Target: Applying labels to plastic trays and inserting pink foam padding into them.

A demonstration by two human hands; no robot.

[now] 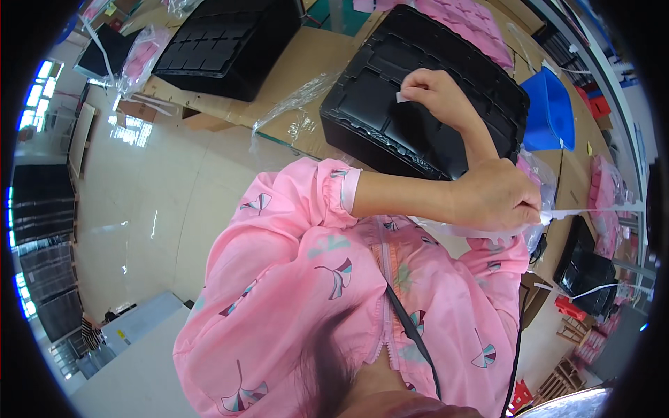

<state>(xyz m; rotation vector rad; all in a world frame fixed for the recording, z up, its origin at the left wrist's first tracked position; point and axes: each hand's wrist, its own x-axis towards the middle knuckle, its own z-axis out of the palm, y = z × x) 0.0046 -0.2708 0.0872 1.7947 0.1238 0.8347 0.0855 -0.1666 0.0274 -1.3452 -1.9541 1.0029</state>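
A large black plastic crate [376, 83] lies on the table in front of me, its ribbed face upward. Above that face is my right hand [433, 92], fingers pinched on a small white piece of paper or tape [402, 97]. My forearms cross, the left one in front. Reaching to the right, my left hand [496, 196] is closed in a fist beside a white strip [557, 214], which stretches towards a metal frame; its fingers seem to grip the strip's end. Pink printed sleeves [341, 184] cover my upper arms.
A second black crate [223, 45] stands at the far left of the cardboard-covered table [296, 56]. Clear plastic film [300, 104] lies between the crates. To the right are a blue bin [547, 108] and bagged pink items [605, 202]. Pink padded material [467, 28] sits behind the crate.
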